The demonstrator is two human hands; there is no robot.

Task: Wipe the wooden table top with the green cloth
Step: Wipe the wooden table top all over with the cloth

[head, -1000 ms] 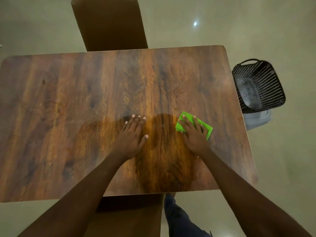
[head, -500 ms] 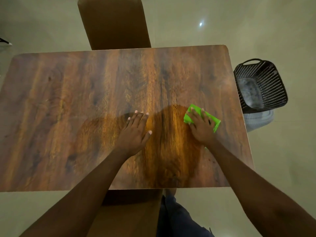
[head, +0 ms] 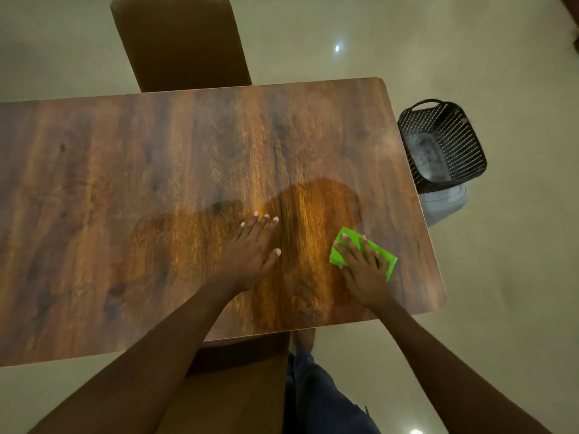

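A folded green cloth (head: 388, 260) lies flat on the wooden table top (head: 156, 170), near its right end and front edge. My right hand (head: 363, 270) presses down on the cloth with fingers spread, covering most of it. Resting flat on the bare wood to the left of the cloth is my left hand (head: 252, 250), fingers together, holding nothing. A darker, glossier patch of wood spreads around and behind both hands.
A brown chair (head: 181, 42) stands at the table's far side; another chair seat (head: 225, 386) is under the near edge by my leg. A black perforated basket (head: 445, 145) sits on the floor off the right end, a grey object beneath it.
My right hand has slid the cloth back toward the front edge after moving it away and right. The left hand stays planted. The camera view has shifted left.
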